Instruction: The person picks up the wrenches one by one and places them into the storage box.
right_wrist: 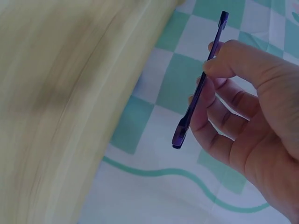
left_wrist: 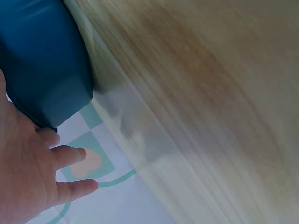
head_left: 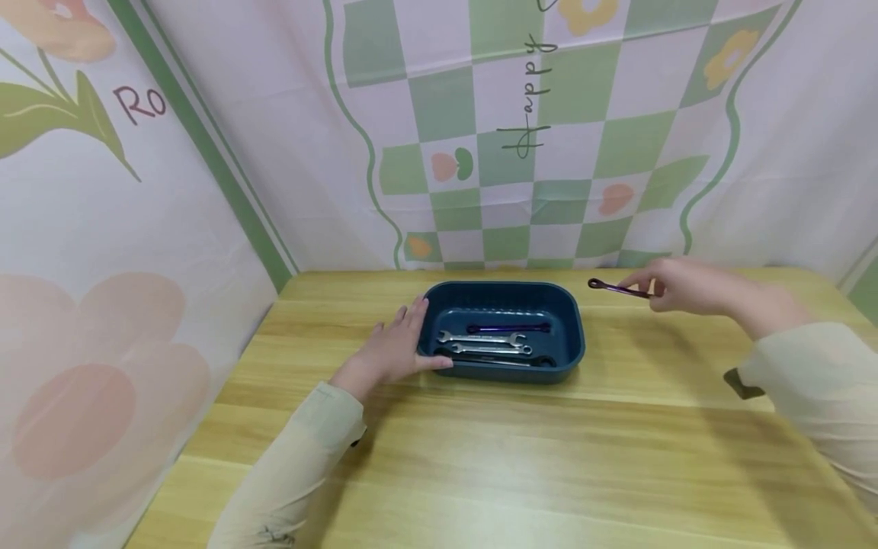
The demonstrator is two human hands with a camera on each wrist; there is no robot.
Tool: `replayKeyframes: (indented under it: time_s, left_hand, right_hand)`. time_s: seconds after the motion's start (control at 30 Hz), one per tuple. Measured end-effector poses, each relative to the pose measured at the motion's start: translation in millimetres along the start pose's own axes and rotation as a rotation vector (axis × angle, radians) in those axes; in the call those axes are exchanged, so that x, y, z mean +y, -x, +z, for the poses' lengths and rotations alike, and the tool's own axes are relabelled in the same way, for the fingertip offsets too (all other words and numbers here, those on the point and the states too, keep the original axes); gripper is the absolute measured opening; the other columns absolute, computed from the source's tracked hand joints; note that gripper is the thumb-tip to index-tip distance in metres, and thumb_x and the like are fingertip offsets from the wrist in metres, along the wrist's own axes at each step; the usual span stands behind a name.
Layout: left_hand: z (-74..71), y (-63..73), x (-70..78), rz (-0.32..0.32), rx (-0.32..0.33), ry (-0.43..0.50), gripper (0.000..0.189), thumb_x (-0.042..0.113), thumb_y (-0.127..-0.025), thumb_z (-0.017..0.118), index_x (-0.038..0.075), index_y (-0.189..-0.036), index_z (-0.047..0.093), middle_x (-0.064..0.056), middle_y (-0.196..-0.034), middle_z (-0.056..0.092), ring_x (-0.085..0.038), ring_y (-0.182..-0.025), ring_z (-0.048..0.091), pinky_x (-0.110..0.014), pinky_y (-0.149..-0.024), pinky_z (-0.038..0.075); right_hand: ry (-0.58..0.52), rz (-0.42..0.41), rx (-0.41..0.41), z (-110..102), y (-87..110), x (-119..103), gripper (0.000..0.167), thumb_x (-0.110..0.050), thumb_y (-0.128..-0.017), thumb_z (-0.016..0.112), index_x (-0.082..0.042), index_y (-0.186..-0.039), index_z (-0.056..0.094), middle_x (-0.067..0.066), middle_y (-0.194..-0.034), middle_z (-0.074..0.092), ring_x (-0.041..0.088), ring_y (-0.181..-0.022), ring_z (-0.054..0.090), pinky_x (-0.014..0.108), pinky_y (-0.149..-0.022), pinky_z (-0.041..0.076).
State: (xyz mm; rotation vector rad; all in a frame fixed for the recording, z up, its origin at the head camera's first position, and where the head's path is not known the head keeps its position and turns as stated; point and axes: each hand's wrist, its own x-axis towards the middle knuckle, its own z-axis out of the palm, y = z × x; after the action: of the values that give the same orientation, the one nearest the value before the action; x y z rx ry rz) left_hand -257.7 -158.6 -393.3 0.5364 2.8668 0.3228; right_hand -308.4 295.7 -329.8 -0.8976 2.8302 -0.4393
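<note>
My right hand (head_left: 686,286) pinches a purple double-ended wrench (right_wrist: 204,77) between thumb and fingers, above the table to the right of a dark blue box (head_left: 579,335). One ring end of that wrench points toward the box in the head view. My left hand (head_left: 394,343) rests against the box's left end, its thumb along the near rim and its other fingers straight and spread. Inside the box lie another purple wrench (head_left: 507,329), two silver wrenches (head_left: 480,338) and a dark wrench (head_left: 494,359) along the near wall.
A wood-grain table (head_left: 514,457) carries the box near its back edge. Behind it hangs a white and green checked cloth (head_left: 504,206), and another printed cloth (head_left: 137,252) hangs on the left side.
</note>
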Motion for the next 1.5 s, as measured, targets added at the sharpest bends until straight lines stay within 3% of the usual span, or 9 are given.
replayKeyframes:
  time_s: [0.27,1.03,1.23,1.5]
  left_hand:
    - [-1.2,-0.9,-0.3,0.003,0.004,-0.011,0.122,0.083,-0.086,0.052,0.013,-0.165,-0.008,-0.005,-0.172,-0.006,-0.034,-0.156,0.007,-0.067,-0.117,0.017]
    - [-0.3,1.0,-1.2,-0.005,-0.003,-0.013,0.121,0.083,-0.086,0.052,0.014,-0.165,-0.008,-0.002,-0.172,-0.009,-0.034,-0.156,0.008,-0.066,-0.118,0.017]
    - [-0.5,0.5,-1.0,0.011,0.007,-0.003,0.121,0.083,-0.086,0.053,0.013,-0.165,-0.007,-0.004,-0.172,-0.005,-0.035,-0.156,0.009,-0.067,-0.117,0.017]
    - [-0.1,-0.6,-1.8,0.01,0.004,-0.012,0.121,0.083,-0.086,0.053,0.013,-0.165,-0.007,-0.005,-0.172,-0.004,-0.034,-0.156,0.009,-0.067,-0.117,0.018]
  right_hand:
    - [0.046,-0.039,0.009,-2,-13.0,-18,0.044,0.01,-0.077,0.068,-0.004,-0.118,0.075,-0.003,-0.089,0.064,0.015,-0.079,0.063,0.035,-0.067,0.051]
    - [0.005,-0.188,0.027,3,-54.9,-63,0.043,0.01,-0.079,0.066,-0.003,-0.119,0.076,-0.001,-0.088,0.063,0.017,-0.078,0.058,0.037,-0.068,0.05]
    - [0.0,-0.199,0.018,5,-64.2,-74,0.041,0.008,-0.081,0.067,-0.001,-0.12,0.075,0.002,-0.092,0.066,0.019,-0.079,0.06,0.038,-0.068,0.051]
    - [-0.004,-0.191,-0.011,13,-74.0,-85,0.046,0.009,-0.079,0.064,-0.001,-0.124,0.073,0.005,-0.092,0.06,0.018,-0.076,0.051,0.035,-0.066,0.045]
